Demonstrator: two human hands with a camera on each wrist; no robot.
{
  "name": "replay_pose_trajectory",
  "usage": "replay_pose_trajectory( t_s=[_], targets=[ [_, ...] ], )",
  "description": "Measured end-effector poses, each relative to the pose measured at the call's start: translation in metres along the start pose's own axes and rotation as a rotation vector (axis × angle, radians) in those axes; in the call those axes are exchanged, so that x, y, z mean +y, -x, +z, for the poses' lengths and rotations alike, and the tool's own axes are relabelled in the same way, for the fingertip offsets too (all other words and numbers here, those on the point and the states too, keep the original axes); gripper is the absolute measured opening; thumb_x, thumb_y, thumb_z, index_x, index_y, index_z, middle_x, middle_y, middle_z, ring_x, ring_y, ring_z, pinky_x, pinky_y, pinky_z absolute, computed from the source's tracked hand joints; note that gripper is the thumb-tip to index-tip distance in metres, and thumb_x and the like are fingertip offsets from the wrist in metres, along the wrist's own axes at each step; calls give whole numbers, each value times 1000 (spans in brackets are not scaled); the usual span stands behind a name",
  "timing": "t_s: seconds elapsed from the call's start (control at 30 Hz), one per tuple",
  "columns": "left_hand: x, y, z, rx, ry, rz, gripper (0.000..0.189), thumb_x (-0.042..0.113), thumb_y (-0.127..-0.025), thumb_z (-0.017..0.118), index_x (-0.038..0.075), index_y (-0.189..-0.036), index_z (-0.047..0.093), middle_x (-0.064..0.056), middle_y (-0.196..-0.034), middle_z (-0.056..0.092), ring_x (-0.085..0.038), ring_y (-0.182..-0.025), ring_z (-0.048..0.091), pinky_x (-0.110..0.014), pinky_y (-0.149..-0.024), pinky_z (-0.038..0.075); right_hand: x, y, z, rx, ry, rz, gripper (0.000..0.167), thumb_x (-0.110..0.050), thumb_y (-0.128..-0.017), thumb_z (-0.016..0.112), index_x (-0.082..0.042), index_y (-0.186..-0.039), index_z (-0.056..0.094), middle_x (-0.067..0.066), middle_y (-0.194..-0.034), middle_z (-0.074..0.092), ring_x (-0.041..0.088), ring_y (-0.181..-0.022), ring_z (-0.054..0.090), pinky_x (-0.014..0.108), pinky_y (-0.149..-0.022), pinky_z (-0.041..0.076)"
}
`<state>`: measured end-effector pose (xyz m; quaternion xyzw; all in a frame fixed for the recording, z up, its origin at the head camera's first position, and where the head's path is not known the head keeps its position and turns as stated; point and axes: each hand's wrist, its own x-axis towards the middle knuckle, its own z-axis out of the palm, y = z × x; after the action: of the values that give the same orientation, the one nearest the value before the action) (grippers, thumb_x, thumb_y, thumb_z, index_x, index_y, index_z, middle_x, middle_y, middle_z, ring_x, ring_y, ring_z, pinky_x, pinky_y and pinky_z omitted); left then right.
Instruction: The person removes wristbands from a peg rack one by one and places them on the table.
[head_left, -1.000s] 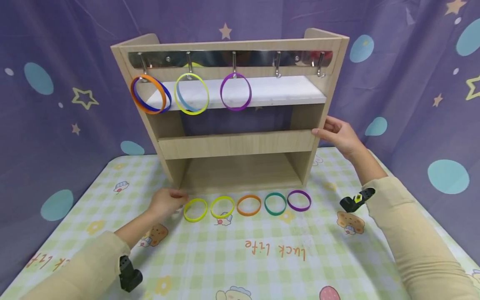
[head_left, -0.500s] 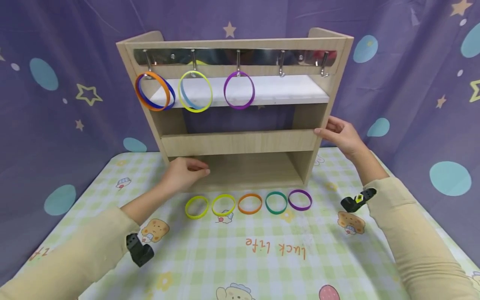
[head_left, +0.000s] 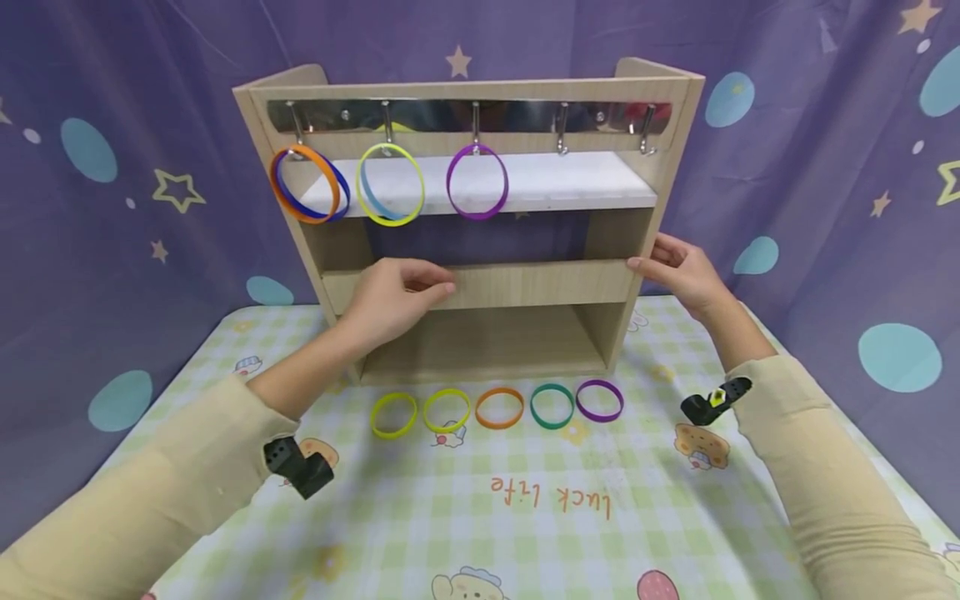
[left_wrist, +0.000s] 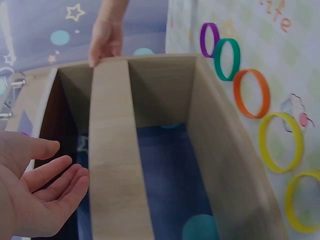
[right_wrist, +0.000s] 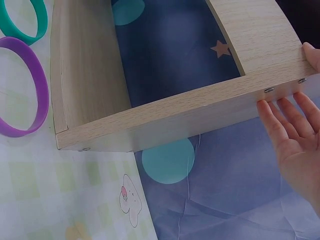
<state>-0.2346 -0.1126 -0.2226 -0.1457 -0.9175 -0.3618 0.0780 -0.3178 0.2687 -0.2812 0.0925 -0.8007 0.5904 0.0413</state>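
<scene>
My left hand (head_left: 393, 300) is in the air before the middle board of the wooden shelf (head_left: 540, 283). Its fingers are loosely bent, and the left wrist view shows nothing in the hand (left_wrist: 45, 190). My right hand (head_left: 688, 275) holds the shelf's right side panel, thumb on the front edge and fingers (right_wrist: 275, 122) against the outer face. From the hooks above hang an orange wristband (head_left: 274, 187) with a blue one (head_left: 346, 193), a yellow wristband (head_left: 422, 185) with a light blue one (head_left: 369, 190), and a purple wristband (head_left: 506, 185).
On the checked tablecloth before the shelf lies a row: two yellow wristbands (head_left: 373, 423), an orange wristband (head_left: 501, 426), a green wristband (head_left: 552, 426) and a purple wristband (head_left: 600, 418). A metal hook rail (head_left: 517, 117) spans the shelf's top. A purple curtain (head_left: 135, 275) hangs behind.
My left hand has risen from beside the leftmost yellow wristband on the table, up and to the right, to the middle board. My right hand keeps its place on the side panel.
</scene>
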Motion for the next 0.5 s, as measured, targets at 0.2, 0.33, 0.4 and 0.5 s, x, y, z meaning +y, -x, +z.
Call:
replay_pose_trajectory(
  t_s=[0.2,0.33,0.4,0.5],
  targets=[
    [17,-1,-5,50,28,44,23,22,-91,65,10,-109,72,-8,-105,75,-19,-94,70,-17,-67,51,2,1,1,-4,1,4,67,-26,-89,69,-10,-147,39,-6,-137,59,-10,-100,59,6,-85,51],
    [29,-1,-12,97,36,64,24,20,-91,65,8,-111,71,-9,-107,74,-20,-97,70,-21,-74,55,2,0,1,0,-5,12,66,-25,-89,69,-11,-146,40,-7,-135,60,-10,-101,59,6,-85,51],
    [35,-2,-15,126,45,75,26,19,-91,65,7,-113,70,-11,-110,73,-21,-100,70,-27,-81,58,2,0,1,-1,1,12,66,-25,-89,69,-11,-146,40,-7,-136,60,-10,-101,59,6,-85,51],
    [41,-4,-18,166,71,87,28,18,-90,65,6,-116,67,-11,-113,72,-22,-103,70,-32,-89,58,1,1,0,-1,17,10,66,-27,-90,68,-12,-147,39,-3,-140,56,-10,-102,58,6,-86,51]
  ],
)
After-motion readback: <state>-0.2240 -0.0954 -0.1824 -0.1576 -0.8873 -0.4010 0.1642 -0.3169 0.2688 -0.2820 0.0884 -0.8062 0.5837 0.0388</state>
